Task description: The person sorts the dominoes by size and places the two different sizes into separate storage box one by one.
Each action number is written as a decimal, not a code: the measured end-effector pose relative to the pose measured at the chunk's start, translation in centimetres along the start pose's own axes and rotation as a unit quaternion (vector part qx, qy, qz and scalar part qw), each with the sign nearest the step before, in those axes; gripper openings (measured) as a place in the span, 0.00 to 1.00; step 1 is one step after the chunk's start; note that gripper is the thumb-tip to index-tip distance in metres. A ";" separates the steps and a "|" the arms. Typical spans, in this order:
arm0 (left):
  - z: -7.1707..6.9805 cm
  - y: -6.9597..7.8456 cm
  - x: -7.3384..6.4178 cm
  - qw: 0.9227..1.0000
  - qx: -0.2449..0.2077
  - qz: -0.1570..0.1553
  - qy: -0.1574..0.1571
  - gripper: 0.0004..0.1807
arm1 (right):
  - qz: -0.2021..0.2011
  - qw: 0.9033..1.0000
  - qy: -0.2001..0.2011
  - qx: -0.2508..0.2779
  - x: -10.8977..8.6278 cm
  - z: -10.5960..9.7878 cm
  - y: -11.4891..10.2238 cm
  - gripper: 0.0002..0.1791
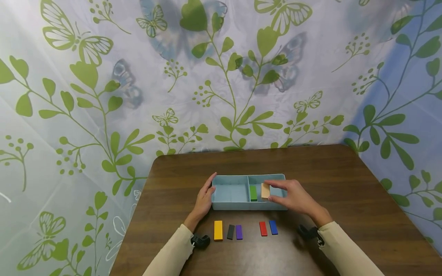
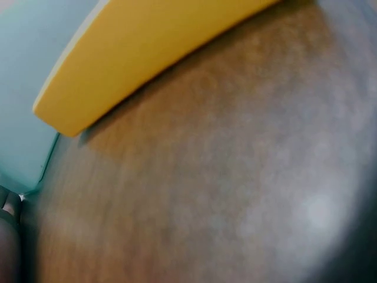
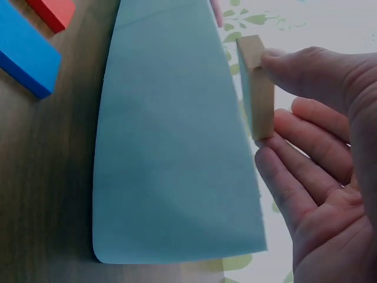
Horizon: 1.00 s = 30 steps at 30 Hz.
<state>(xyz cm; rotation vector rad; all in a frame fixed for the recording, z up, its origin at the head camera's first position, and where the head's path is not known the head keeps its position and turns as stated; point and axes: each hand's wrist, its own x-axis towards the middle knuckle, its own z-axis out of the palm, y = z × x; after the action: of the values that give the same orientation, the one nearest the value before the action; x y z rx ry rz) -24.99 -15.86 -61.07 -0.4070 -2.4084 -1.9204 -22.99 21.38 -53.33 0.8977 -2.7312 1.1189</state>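
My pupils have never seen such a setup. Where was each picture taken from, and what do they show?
No machine here: a person works with bare hands. The wide picture comes from a head-worn camera looking down; the two close-ups come from wrist cameras. On the table stands a pale blue tray with two compartments; a green block sits in the right one. In front lie a yellow block, black block, purple block, red block and blue block. The left hand touches the tray's left end; the right hand pinches a light wooden block.
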 end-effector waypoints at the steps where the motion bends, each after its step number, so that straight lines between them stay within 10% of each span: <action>1: 0.0 0.0 0.0 1.000 -0.001 0.002 0.000 0.27 | 0.006 1.000 -0.006 0.000 0.1 0.1 0.2 0.32; 15: -0.4 3.0 -0.4 1.000 0.004 0.008 -0.021 0.28 | 0.039 0.996 -0.068 -0.032 2.9 1.1 1.0 0.32; 30: -0.1 0.4 -0.1 1.000 0.011 0.000 -0.009 0.27 | 0.060 0.987 -0.134 -0.063 4.9 1.9 0.8 0.31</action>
<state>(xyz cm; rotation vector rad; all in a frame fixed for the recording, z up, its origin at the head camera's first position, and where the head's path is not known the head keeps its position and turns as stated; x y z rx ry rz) -24.84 -15.83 -60.65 -0.4263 -2.4383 -1.8955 -27.14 18.16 -54.00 0.9401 -3.0686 0.8874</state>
